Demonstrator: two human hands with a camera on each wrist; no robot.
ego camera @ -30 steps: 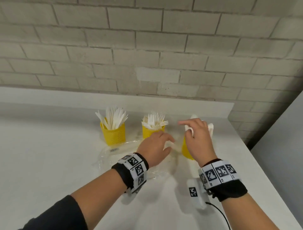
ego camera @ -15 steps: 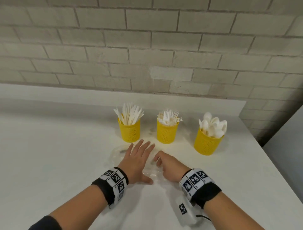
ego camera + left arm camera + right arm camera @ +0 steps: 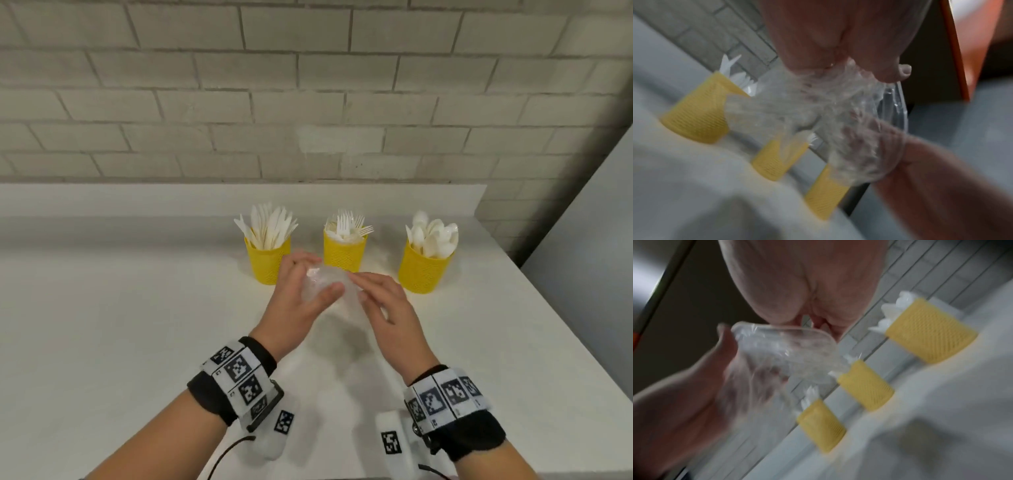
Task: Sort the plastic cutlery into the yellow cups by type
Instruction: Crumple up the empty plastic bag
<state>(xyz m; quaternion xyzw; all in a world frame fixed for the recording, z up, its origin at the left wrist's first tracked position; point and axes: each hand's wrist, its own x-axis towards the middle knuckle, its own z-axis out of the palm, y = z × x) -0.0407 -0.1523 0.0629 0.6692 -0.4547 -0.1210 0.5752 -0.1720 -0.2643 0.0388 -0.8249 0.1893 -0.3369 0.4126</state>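
Head view shows knives, forks and spoons sorted in the three yellow cups (image 3: 345,254), while left hand (image 3: 297,297) and right hand (image 3: 386,307) crumple what seems a limp, featherlight, slippery clear bag (image 3: 324,281), best gathered bunched.

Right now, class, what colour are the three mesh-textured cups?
Yellow cups; clearest in the head view.
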